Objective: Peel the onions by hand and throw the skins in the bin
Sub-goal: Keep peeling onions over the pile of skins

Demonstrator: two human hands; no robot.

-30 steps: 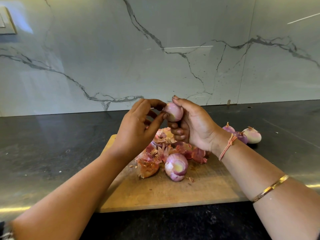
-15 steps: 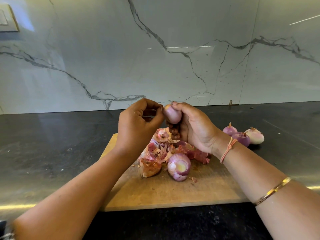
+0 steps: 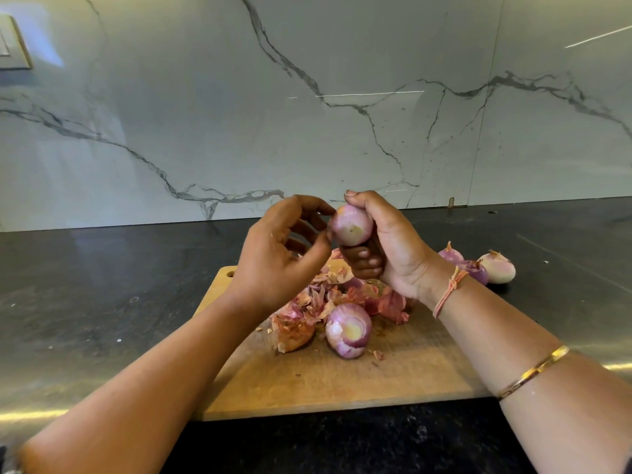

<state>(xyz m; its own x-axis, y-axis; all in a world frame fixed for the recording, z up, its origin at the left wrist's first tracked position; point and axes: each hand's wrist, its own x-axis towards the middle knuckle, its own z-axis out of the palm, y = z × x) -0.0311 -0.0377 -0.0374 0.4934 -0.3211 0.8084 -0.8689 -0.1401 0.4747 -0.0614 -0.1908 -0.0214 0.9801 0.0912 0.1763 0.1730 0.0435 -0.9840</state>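
Right hand (image 3: 393,248) wrapped round onion (image 3: 352,225), held above board (image 3: 342,381). Left hand (image 3: 280,254) loosely curled, fingertips at onion's edge; I can't tell if skin pinched. My worry: slick peeled surface slips from grip, drops into skins (image 3: 328,295), rolls off board. No bin in view.

No text, label, brand, number or sign could be read anywhere in the view.
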